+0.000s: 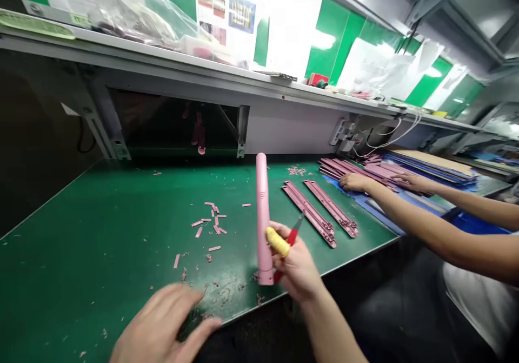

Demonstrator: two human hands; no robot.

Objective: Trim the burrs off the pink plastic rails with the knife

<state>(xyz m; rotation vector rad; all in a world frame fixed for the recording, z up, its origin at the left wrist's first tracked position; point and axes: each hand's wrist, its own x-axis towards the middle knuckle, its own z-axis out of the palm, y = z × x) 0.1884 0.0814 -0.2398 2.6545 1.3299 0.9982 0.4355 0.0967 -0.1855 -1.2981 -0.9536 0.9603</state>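
A long pink plastic part (263, 206) stands out in front of me over the green bench, gripped near its lower end by my right hand (298, 265). The same hand also holds a red-handled knife (295, 231), its blade angled up and to the right. A yellow finger cot (278, 242) covers my right thumb. My left hand (162, 322) is apart from the part, low over the bench's front edge, slightly blurred, with thumb and fingers spread and nothing in them. Small pink offcuts (217, 229) and shavings lie beyond it.
Similar pink parts (310, 214) lie in two rows to the right. Further right, a co-worker's hands (357, 183) touch stacked pink pieces (344, 169) on blue sheets. A shelf (170, 54) with plastic bags runs above the green bench (101, 233). White cables (389, 138) hang at the back.
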